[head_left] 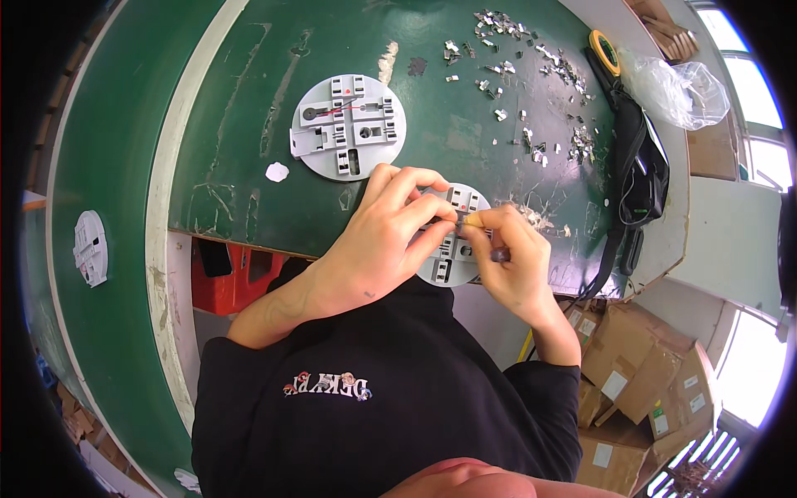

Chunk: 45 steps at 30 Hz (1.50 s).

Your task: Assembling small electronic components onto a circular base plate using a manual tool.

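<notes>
My left hand grips a round grey plastic disc with slots, at the near edge of the green table. My right hand pinches a small pale part against the disc's face, fingertips meeting the left hand's fingers. Most of the disc is hidden under both hands. A second round grey disc with slotted fittings and a red wire lies flat farther back on the table.
Several small metal clips are scattered at the back right of the table. A black strap bag, a yellow tape roll and a clear plastic bag lie at the right. Cardboard boxes stand below right; another grey disc sits far left.
</notes>
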{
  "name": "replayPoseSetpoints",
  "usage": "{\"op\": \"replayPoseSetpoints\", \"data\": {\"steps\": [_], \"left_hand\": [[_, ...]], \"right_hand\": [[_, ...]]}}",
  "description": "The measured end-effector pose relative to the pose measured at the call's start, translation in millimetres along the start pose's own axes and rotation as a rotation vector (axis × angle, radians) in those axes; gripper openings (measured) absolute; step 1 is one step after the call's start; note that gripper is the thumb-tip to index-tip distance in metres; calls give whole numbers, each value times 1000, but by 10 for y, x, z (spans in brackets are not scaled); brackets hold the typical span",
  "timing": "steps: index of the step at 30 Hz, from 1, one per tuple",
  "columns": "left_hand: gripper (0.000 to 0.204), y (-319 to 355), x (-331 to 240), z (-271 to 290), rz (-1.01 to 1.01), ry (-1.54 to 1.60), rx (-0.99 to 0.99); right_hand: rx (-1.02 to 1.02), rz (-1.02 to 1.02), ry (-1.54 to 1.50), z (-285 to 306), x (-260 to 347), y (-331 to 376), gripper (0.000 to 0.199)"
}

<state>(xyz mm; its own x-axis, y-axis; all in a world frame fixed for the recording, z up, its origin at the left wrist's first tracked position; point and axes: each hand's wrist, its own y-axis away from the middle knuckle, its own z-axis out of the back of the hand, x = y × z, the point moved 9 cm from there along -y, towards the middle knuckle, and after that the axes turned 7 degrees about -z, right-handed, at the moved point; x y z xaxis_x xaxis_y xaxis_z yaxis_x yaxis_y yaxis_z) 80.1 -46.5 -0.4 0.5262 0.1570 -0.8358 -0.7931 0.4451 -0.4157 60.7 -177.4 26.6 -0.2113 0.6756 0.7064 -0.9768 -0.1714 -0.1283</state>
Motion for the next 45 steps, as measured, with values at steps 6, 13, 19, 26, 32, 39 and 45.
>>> {"op": "replayPoseSetpoints", "data": {"steps": [6,13,19,26,32,39,45], "left_hand": [[13,34,2,38,-13,-31,-38],[14,83,25,79,-17,-36,-63],[15,86,26,96,-29,-36,-72],[16,93,36,72,-34,-26,-75],[16,93,35,78,-29,-26,-60],[40,114,94,26,5,-16,60],[74,101,-122,-25,-108,-110,123]], "right_hand": [[-66,87,82,-65,52,45,19],[-111,219,215,-135,184,60,23],[-116,293,342,-197,254,67,25],[-31,268,315,-193,201,67,27],[35,206,275,-207,230,17,22],[168,-26,35,-67,127,-159,17],[-3,-35,-1065,148,115,-384,31]]}}
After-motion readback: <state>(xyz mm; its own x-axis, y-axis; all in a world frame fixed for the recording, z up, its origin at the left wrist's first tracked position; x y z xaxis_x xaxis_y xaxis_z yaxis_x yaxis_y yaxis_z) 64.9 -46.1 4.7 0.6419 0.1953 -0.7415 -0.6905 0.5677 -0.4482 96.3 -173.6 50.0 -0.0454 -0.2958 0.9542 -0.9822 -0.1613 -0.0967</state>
